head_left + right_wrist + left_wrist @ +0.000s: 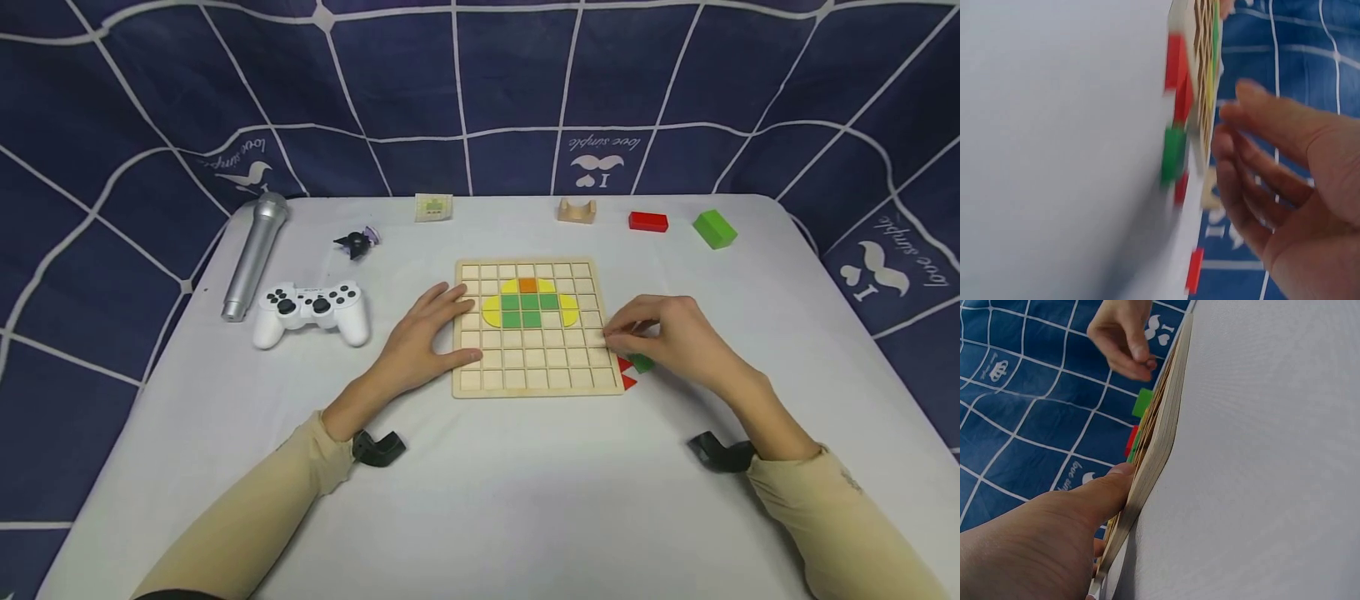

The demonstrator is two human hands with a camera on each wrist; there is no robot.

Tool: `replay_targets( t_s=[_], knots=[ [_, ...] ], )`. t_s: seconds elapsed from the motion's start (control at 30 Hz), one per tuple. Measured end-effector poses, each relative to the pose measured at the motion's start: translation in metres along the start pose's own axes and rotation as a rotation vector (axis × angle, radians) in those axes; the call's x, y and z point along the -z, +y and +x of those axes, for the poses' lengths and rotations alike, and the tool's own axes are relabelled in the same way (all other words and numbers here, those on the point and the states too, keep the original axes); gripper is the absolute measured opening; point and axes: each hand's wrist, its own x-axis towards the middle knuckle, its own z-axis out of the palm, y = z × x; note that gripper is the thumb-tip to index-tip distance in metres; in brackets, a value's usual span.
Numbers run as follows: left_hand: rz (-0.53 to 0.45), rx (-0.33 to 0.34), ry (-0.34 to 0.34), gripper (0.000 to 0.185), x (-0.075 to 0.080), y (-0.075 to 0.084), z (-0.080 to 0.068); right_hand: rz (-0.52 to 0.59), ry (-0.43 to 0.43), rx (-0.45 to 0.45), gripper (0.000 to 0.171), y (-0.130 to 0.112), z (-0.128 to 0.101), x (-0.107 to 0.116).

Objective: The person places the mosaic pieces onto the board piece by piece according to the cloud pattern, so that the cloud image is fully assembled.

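Wooden and pale, the square grid board [537, 329] lies flat at the centre of the head view on a smooth white table [480, 483], its shallow square cells mostly bare wood. In its upper middle sit glossy flat tiles: an orange square on top, green squares below it, and yellow rounded pieces curving out to either side. The left hand [423, 337] rests on the board's left edge with fingers spread and fairly straight, thumb laid along the rim; the left wrist view shows the thumb [1107, 487] pressed against the board's thin side. The right hand [667, 333] hovers at the board's right edge with fingertips drawn together in a pinch, though the pictures do not show plainly whether a piece sits between them. Just under that hand, beside the board's lower right corner, lie loose tiles: a small green tile [641, 362] and two red triangles [626, 373]. Along the far edge of the table, in the upper part of the frame, stand a green block [714, 228] with a sloped top, a red brick [648, 221] and a small wooden arch [577, 211]. At left lie a white game controller [311, 310] and a silver microphone [255, 254].
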Motion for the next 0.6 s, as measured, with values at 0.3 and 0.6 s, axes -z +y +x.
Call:
replay_targets(
  t_s=[0.3, 0.6],
  knots=[
    [-0.001, -0.001, -0.001, 0.081, 0.0, 0.0, 0.0, 0.063, -0.048, -0.098, 0.033, 0.024, -0.037, 0.017],
    [0.002, -0.003, -0.003, 0.082, -0.001, -0.001, 0.001, 0.084, -0.066, -0.023, 0.039, 0.035, -0.042, 0.013]
  ],
)
